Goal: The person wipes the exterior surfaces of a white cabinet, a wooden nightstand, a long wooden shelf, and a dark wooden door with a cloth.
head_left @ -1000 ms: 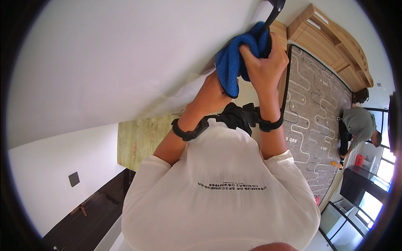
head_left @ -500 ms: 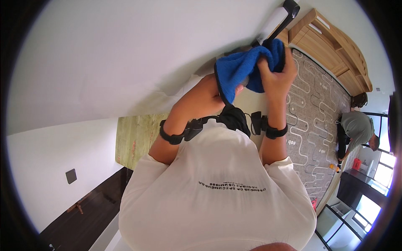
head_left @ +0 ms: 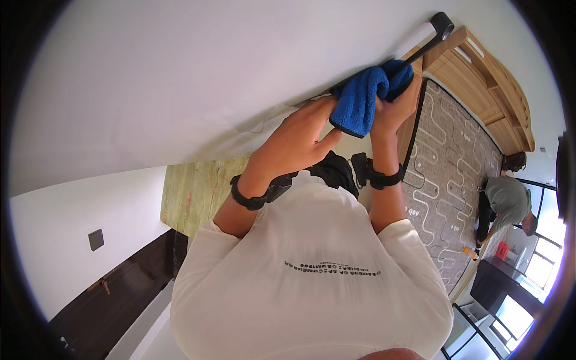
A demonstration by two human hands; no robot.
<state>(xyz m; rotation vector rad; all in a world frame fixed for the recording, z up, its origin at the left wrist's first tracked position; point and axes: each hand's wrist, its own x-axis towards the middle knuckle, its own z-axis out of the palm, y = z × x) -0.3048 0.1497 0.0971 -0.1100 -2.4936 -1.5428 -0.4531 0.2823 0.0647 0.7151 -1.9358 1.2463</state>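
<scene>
A blue plush cloth (head_left: 360,102) with a dark hem is bunched between my hands, beside the white wall. My right hand (head_left: 393,114) is closed on its right part, fingers partly hidden in the folds. My left hand (head_left: 306,132) is at the cloth's left edge, the thumb below and the fingers running behind the fabric, where their tips are hidden. From the top of the cloth a slim black bar (head_left: 423,51) with a rounded end slants up to the right. What the cloth covers lower on the bar cannot be seen.
The white wall (head_left: 150,78) fills the upper left. A wooden cabinet (head_left: 480,78) stands at the upper right, above a grey patterned carpet (head_left: 444,156). A greenish marbled surface (head_left: 201,186) lies left. Another person (head_left: 507,201) bends over at the far right.
The cloth has been drawn into a narrower bunch against the bar. My left hand has moved up toward the wall, and its back now shows more. My right hand has turned around the fabric.
</scene>
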